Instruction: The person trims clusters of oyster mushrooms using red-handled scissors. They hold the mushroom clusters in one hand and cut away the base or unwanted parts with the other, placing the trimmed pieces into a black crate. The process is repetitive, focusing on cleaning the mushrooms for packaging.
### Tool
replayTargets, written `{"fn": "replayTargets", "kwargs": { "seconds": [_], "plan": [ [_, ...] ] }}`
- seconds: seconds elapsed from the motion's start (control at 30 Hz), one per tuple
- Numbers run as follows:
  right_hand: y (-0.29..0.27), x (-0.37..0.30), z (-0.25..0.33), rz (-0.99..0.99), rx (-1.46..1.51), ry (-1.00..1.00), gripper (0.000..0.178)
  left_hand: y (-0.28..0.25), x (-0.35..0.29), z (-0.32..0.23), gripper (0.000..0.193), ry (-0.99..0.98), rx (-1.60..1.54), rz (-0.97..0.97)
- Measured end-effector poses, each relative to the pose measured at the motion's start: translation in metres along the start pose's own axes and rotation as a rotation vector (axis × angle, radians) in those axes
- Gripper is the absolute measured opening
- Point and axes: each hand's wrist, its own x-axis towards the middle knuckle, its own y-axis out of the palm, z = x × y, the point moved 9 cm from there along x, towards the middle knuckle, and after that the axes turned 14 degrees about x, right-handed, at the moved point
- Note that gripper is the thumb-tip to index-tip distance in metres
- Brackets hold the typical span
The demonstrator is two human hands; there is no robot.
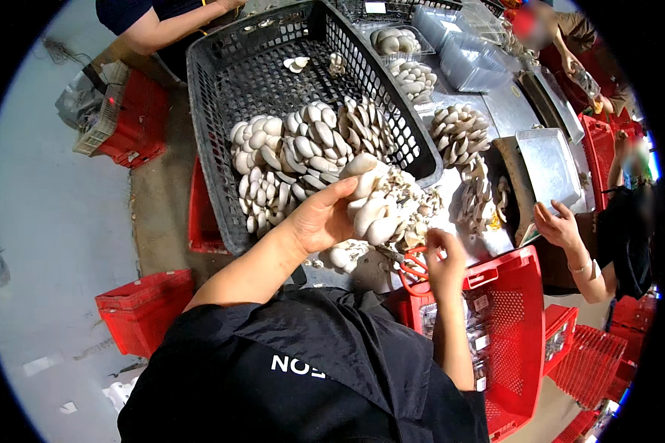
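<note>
One oyster mushroom cluster (380, 210) sits in the left grip (321, 221), which is curled about it with the thumb over the caps. The right grip (447, 262) appears closed on the handles of red-handled scissors (415, 272); blur obscures the finger placement. Cluster position: above the desk (504, 111), just outside the near right corner of a black crate (208, 148). Handling, as judged: light, soft, possibly slick, with caps liable to bruise or tear; best supported under the joined base, cap rims unsqueezed. Further mushroom clusters (307, 140) fill the crate's near half. Beyond its right edge stand clear plastic trays (473, 63) and a metal pan (547, 166). A red crate (506, 325) adjoins the desk's near edge.
</note>
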Motion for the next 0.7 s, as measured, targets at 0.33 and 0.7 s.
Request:
{"fn": "replayTargets", "kwargs": {
  "seconds": [0.33,0.7],
  "plan": [
    [0.039,-0.048,-0.044,0.259,-0.405,-0.077,0.035,0.019,-0.014,0.000,0.091,0.030,-0.149,0.144],
    [0.050,-0.045,-0.080,0.576,-0.659,-0.065,0.051,-0.005,-0.020,0.003,0.067,0.006,-0.259,-0.008]
  ]
}}
